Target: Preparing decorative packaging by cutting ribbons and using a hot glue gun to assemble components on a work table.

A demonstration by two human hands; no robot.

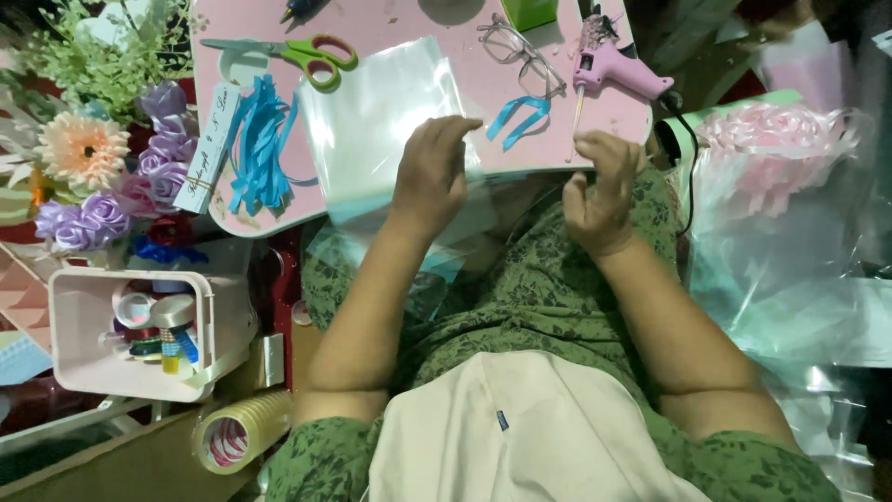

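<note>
A clear plastic sheet [376,112] lies over the near part of the pink table [390,23] and hangs off its front edge onto my lap. My left hand [432,172] rests on the sheet's right side, with the fingers curled over its edge and gripping it. At the table's front edge, just right of the sheet, my right hand [599,191] is raised with its fingers half curled and apart, and I see nothing in it. A thin wooden stick [576,116] and a small blue ribbon loop [518,121] lie just beyond the right hand.
On the table are green-handled scissors [311,54], a bundle of blue ribbon [260,149], glasses [522,51] and a pink glue gun [613,65]. Artificial flowers [102,158] stand at the left above a pink basket [84,363] and a tape roll [237,432]. Cellophane and pink ribbon [776,139] are piled at the right.
</note>
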